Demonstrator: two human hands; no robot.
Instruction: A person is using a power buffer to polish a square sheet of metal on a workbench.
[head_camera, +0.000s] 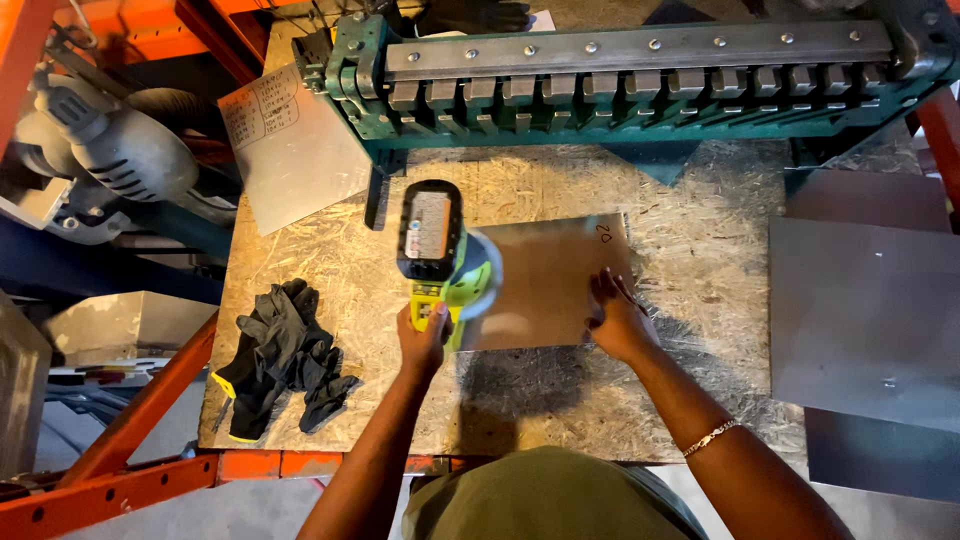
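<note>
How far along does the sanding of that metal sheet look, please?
The sander sits on the sheet's left edge, gripped by the left hand; the right hand pins the right edge. No sanded area is clearly distinguishable, so most of the sheet seems left.

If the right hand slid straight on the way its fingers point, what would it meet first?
The right hand points up the bare metal sheet; beyond its far edge, likely the green sheet-metal brake, though depth is unclear.

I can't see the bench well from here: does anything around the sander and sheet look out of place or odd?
One thing stands out: black work gloves lie on the bench while both hands are bare. The left hand grips the yellow-green sander on the metal sheet; the right hand presses the sheet's edge.
</note>
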